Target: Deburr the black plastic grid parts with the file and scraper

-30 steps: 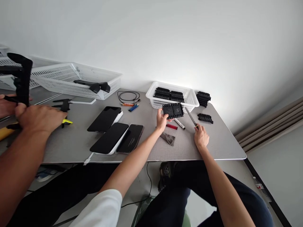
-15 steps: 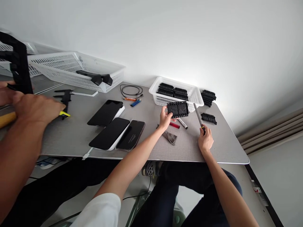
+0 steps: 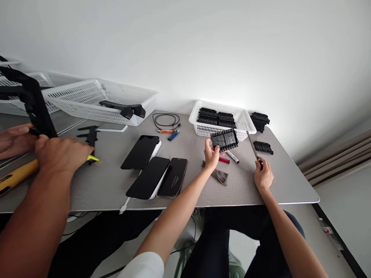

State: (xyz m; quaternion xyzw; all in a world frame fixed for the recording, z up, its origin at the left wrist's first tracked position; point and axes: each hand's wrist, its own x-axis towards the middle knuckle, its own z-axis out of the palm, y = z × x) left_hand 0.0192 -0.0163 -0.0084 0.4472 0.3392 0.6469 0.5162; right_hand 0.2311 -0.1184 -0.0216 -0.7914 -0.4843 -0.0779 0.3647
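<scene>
The black part [image 3: 224, 140] is a flat, rectangular plate with a dark, slightly dull surface. Rows of small, blocky teeth run along its two long sides, giving it a notched outline. A cross-ridge splits the face turned to the camera into two shallow panels with fine raised detail, too small to make out. It is raised above the table [image 3: 290, 189], tilted, between the near edge and the white basket [image 3: 201, 128] by the far edge.

The left hand [image 3: 212, 157] grips it at its left end, thumb pressed on the face and fingers behind. The right hand [image 3: 263, 174] has its fingers closed round the black and yellow handle of a slim grey metal tool [image 3: 253, 148], whose tip points up toward the basket, apart from the part.

Similar toothed parts sit in the basket; a stack [image 3: 260, 122] of them stands near the table's far right corner, and a single piece [image 3: 263, 147] lies closer to the right edge. A red pen [image 3: 224, 160] and a white pen [image 3: 232, 156] lie below the raised part.
</scene>
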